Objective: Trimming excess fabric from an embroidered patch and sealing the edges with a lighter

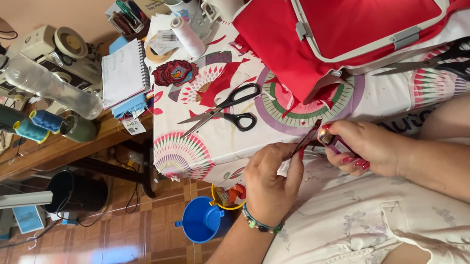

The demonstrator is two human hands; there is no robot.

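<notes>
both hands low at tabletop [218,148] edge: left hand [270,184] pinches thin red fabric strip [307,138]; right hand [366,147] grips small lighter-like tool [332,140]; keep strip taut, fingers clear.

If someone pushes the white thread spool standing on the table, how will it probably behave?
The tall, narrow white thread spool stands upright, so it would probably tip easily. Its round shape suggests it would then roll. It probably feels light.

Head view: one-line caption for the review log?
Left hand pinches a red fabric piece; right hand holds a lighter beside it.
</notes>
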